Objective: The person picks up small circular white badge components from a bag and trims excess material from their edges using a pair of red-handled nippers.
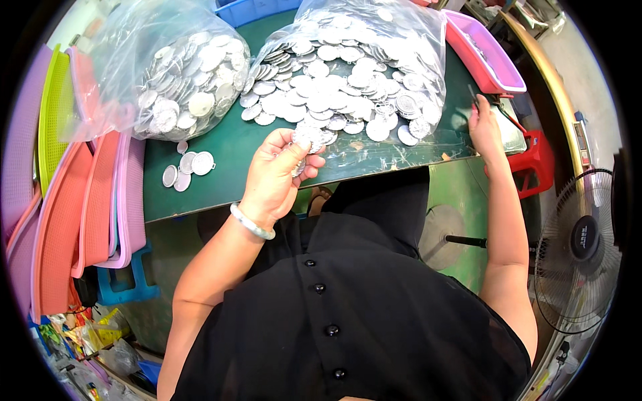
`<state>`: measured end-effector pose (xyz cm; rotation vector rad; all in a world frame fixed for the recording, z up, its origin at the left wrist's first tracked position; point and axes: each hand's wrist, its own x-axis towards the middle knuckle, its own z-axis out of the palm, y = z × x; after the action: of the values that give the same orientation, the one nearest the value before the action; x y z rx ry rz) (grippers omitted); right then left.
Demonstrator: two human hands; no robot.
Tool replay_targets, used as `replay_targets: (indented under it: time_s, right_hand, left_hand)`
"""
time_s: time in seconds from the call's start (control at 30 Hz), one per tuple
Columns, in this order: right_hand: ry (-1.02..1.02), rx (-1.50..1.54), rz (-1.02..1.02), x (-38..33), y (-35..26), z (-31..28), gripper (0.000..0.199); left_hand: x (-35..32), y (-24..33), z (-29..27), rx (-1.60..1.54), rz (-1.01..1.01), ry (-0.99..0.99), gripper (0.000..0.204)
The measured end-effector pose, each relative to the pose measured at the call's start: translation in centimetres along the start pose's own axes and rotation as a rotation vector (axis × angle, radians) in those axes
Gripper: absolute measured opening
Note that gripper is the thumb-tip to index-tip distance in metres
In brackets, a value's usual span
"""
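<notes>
My left hand (279, 164) is closed on a few round silver metal discs (309, 137) with small loops on their rims, like pendants. It is just in front of a large heap of the same discs (328, 90), which spills from a clear plastic bag (418, 40) on the green table (234, 174). Over at the table's right edge, my right hand (486, 130) has its fingers around a thin dark tool (473, 95); its kind cannot be made out. Beside that hand lies something with a red handle (511, 118).
A second clear bag of discs (190, 87) stands at left, several loose discs (182, 172) before it. Pink basket (488, 57) at back right. Stacked coloured baskets (67, 220) crowd the left side. A red stool (535, 160) and a fan (582, 240) are at right.
</notes>
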<state>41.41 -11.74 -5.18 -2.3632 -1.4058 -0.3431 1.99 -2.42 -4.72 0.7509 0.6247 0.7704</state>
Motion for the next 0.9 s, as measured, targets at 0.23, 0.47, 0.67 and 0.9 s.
replay_targets:
  time_s: [0.23, 0.47, 0.67, 0.9]
  right_hand:
    - [-0.27, 0.813, 0.011, -4.5, -7.8, -6.9, 0.047]
    - [-0.608, 0.839, -0.394, -7.3, -16.5, -5.7, 0.044]
    - [-0.648, 0.939, -0.434, -7.7, -19.0, -4.8, 0.04]
    - [-0.631, 0.955, -0.45, -7.8, -19.4, -4.5, 0.038]
  left_hand:
    - [-0.1, -0.2, 0.2, 0.029, 0.014, -0.032, 0.007]
    - [-0.8, -0.1, 1.2, 0.046, 0.002, -0.057, 0.007]
    - [-1.3, 0.0, 1.0, 0.058, 0.02, -0.059, 0.007]
    - [-1.3, 0.0, 1.0, 0.051, 0.018, -0.063, 0.009]
